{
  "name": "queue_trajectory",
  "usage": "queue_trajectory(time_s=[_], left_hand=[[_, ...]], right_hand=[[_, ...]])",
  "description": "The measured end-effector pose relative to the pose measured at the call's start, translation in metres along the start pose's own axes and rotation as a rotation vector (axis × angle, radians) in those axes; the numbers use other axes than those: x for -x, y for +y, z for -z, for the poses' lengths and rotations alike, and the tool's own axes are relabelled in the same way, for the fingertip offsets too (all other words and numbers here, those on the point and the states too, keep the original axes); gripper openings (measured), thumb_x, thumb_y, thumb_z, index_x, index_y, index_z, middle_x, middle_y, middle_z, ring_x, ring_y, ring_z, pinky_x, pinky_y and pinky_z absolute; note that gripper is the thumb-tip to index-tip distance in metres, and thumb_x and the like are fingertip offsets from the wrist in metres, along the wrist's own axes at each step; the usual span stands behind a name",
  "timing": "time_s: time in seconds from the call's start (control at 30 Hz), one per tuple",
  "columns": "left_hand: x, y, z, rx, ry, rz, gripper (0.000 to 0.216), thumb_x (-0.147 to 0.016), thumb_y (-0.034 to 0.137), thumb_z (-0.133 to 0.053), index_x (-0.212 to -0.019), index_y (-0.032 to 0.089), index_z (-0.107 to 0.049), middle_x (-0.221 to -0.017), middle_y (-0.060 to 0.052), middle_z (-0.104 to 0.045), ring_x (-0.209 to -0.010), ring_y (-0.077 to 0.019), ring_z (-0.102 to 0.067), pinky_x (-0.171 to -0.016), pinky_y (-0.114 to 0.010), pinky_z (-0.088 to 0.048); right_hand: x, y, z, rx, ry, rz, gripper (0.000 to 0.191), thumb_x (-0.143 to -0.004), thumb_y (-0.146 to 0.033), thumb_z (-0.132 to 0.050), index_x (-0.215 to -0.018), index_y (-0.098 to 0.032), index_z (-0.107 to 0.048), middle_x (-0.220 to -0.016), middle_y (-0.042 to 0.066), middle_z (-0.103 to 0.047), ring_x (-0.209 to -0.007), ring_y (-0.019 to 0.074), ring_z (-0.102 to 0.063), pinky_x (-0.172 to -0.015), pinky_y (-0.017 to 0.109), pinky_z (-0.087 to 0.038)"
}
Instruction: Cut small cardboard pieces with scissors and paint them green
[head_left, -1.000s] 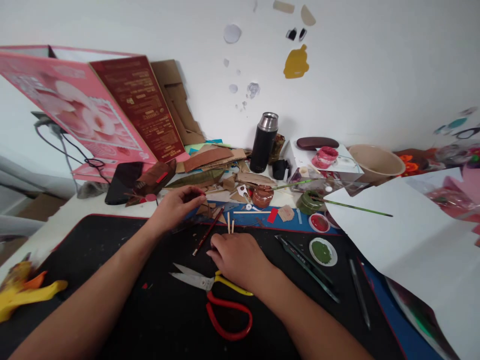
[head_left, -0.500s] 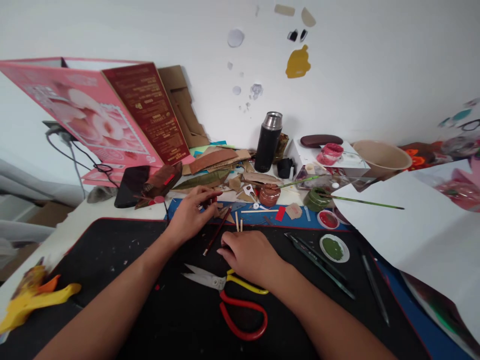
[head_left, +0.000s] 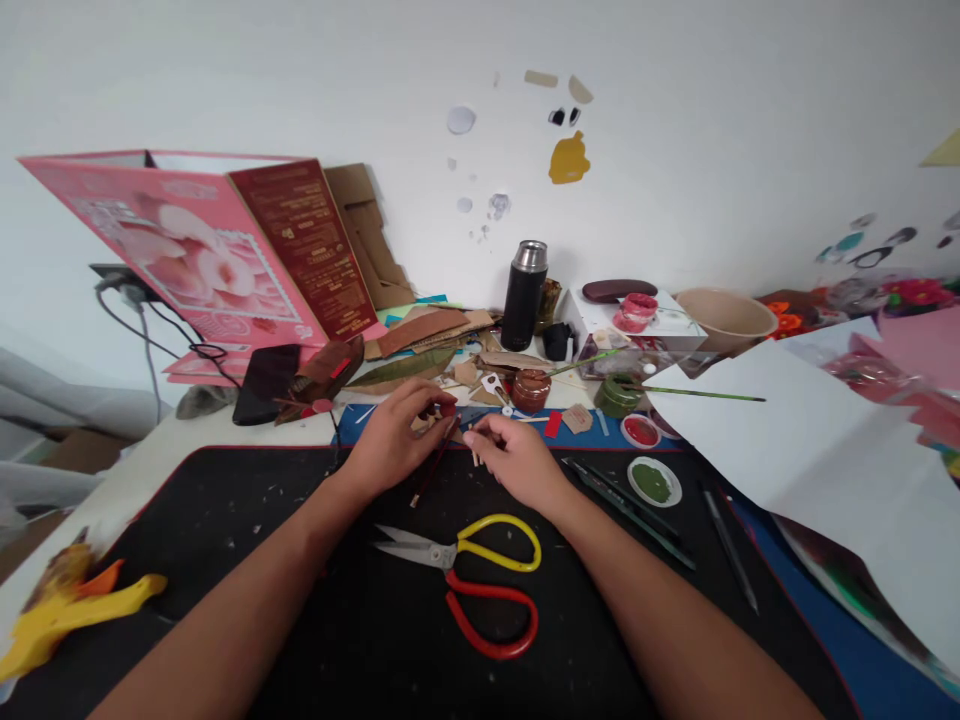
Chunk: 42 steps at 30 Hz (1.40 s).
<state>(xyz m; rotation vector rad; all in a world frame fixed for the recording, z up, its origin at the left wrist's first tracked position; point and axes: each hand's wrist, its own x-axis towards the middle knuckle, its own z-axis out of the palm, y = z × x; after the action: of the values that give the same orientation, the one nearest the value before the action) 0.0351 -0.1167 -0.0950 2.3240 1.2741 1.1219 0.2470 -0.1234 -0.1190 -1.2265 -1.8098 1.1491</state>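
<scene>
My left hand (head_left: 397,440) rests at the far edge of the black mat (head_left: 225,560), fingers curled around a small red piece near a thin dark red brush (head_left: 433,468) that lies slanted under it. My right hand (head_left: 517,458) is just to its right, fingers pinched on short pale wooden sticks (head_left: 474,455). Scissors (head_left: 469,575) with one yellow and one red handle lie open on the mat in front of both hands.
Cardboard scraps, a brown jar (head_left: 530,390), a black flask (head_left: 525,293), red and green paint lids (head_left: 651,482), a green jar (head_left: 617,395) and a bowl (head_left: 725,318) crowd the back. A large white sheet (head_left: 810,450) lies right, a pink box (head_left: 202,240) left, a yellow glue gun (head_left: 71,610) near left.
My right hand has lifted off the scissors and moved forward to the wooden sticks. My left hand has stayed by the brush. The camera has tilted slightly.
</scene>
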Motion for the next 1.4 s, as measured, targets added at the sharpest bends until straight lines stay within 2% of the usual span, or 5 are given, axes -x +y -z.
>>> queue_trajectory(time_s=[0.27, 0.53, 0.87, 1.1, 1.4], left_hand=[[0.001, 0.008, -0.006, 0.04, -0.052, -0.086, 0.018, -0.102, 0.031, -0.062, -0.113, 0.023, -0.074, -0.112, -0.01, -0.077, -0.106, -0.0239, -0.071, -0.097, -0.039, -0.057], [0.0, 0.017, -0.006, 0.068, -0.069, -0.158, 0.021, -0.101, 0.022, -0.062, -0.118, 0.023, -0.074, -0.109, -0.009, -0.079, -0.102, -0.0226, -0.073, -0.091, -0.036, -0.057], [0.004, 0.013, -0.008, 0.078, -0.101, -0.032, 0.042, -0.099, 0.029, -0.066, -0.14, 0.023, -0.063, -0.127, -0.011, -0.076, -0.116, -0.0256, -0.071, -0.1, -0.04, -0.056], [0.003, 0.009, -0.01, 0.051, -0.073, -0.055, 0.023, -0.098, 0.03, -0.07, -0.119, 0.021, -0.072, -0.104, -0.007, -0.078, -0.098, -0.0225, -0.072, -0.089, -0.035, -0.056], [0.004, 0.008, -0.008, 0.037, -0.047, -0.04, 0.019, -0.098, 0.025, -0.071, -0.116, 0.023, -0.073, -0.103, -0.004, -0.077, -0.096, -0.0207, -0.07, -0.086, -0.033, -0.054]], right_hand=[[-0.006, 0.001, 0.005, -0.421, 0.057, -0.144, 0.042, -0.086, -0.061, -0.069, -0.09, -0.021, -0.063, -0.049, -0.01, -0.05, -0.039, 0.0098, -0.04, -0.039, 0.021, -0.029], [-0.004, -0.001, 0.003, -0.571, 0.005, -0.203, 0.044, -0.079, -0.059, -0.077, -0.091, -0.02, -0.062, -0.048, -0.011, -0.048, -0.038, 0.0079, -0.038, -0.036, 0.018, -0.025], [-0.002, -0.003, 0.003, -0.701, -0.053, -0.201, 0.042, -0.079, -0.056, -0.081, -0.088, -0.02, -0.06, -0.048, -0.012, -0.047, -0.038, 0.0069, -0.036, -0.036, 0.018, -0.023], [-0.002, -0.005, 0.001, -0.804, -0.078, -0.197, 0.046, -0.075, -0.057, -0.086, -0.085, -0.02, -0.061, -0.048, -0.011, -0.048, -0.038, 0.0064, -0.034, -0.036, 0.019, -0.02], [-0.002, -0.008, 0.004, -0.84, -0.088, -0.232, 0.045, -0.073, -0.056, -0.087, -0.086, -0.02, -0.062, -0.048, -0.011, -0.048, -0.038, 0.0062, -0.035, -0.037, 0.019, -0.018]])
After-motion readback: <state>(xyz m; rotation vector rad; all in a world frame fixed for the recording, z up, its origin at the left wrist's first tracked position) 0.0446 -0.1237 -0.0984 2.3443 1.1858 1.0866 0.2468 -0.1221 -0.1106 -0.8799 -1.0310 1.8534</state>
